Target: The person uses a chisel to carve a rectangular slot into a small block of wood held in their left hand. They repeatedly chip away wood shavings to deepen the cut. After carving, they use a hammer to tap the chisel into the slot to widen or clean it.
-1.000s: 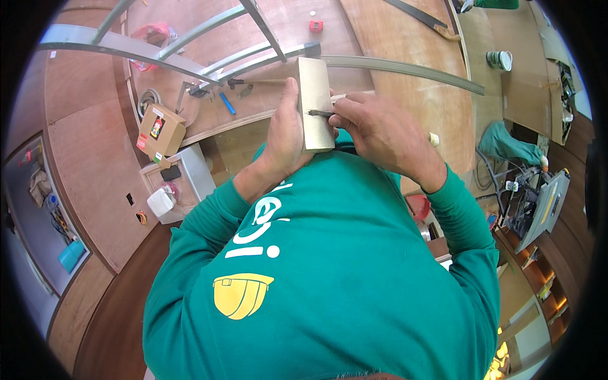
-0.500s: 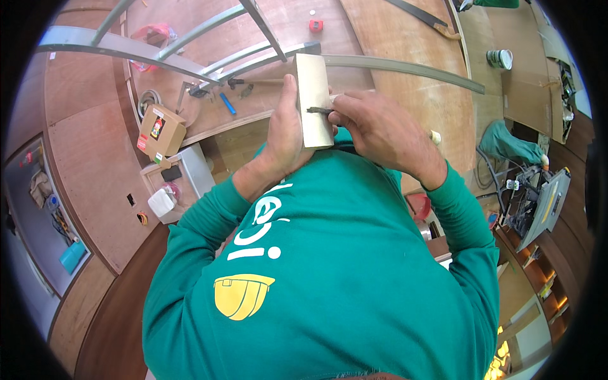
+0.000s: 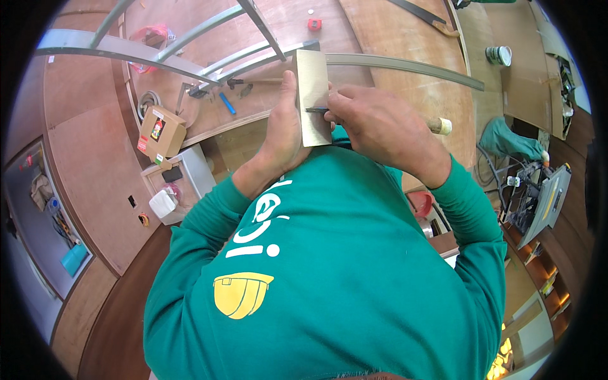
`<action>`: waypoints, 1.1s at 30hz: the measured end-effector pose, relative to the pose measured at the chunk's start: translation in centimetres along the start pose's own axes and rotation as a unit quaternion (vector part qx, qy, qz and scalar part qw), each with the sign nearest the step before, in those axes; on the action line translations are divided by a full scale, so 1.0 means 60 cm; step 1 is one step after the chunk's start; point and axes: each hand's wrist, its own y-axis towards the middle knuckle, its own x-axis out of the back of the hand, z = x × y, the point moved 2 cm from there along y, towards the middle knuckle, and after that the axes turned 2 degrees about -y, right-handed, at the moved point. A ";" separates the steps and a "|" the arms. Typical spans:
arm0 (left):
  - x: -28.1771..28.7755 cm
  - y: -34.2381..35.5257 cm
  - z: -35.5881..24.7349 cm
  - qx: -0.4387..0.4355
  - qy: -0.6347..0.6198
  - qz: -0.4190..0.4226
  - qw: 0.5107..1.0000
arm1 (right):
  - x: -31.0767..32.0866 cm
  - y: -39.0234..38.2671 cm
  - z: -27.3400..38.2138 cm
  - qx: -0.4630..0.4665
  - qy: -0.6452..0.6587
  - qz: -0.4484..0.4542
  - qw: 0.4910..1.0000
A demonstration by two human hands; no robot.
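Note:
My left hand (image 3: 282, 136) is wrapped round a pale rectangular wooden block (image 3: 312, 69), thumb along its left side. It holds the block upright close to my chest. In my right hand (image 3: 386, 123) is a chisel, its dark blade (image 3: 316, 110) lying across the lower half of the block's face. The chisel's round handle end (image 3: 439, 126) sticks out past the heel of that hand. My right fingers pinch the blade next to the block's right edge, and the middle of the chisel is hidden under the hand.
A metal frame (image 3: 114, 44) leans over the bench at far left. On the bench lie a blue pen-like tool (image 3: 227, 103), a hammer (image 3: 253, 81), a red tape measure (image 3: 315, 25), a metal strip (image 3: 405, 66) and a handsaw (image 3: 421, 16). A cardboard box (image 3: 161, 136) stands left; a machine (image 3: 541, 202) stands right.
My right hand has shifted slightly, and more of the chisel's handle end shows beside it. The blade stays on the block. My left hand and the block have barely moved.

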 end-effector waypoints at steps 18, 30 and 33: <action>0.010 0.012 -0.049 -0.137 0.134 0.020 0.981 | -0.048 -0.055 -0.125 -0.251 0.616 -0.237 0.708; 0.067 0.007 -0.064 -0.131 0.128 0.010 0.983 | -0.092 -0.056 -0.059 -0.283 0.477 -0.154 0.818; 0.074 0.009 -0.061 -0.172 0.086 -0.001 0.981 | -0.074 -0.021 -0.010 -0.210 0.328 -0.148 0.909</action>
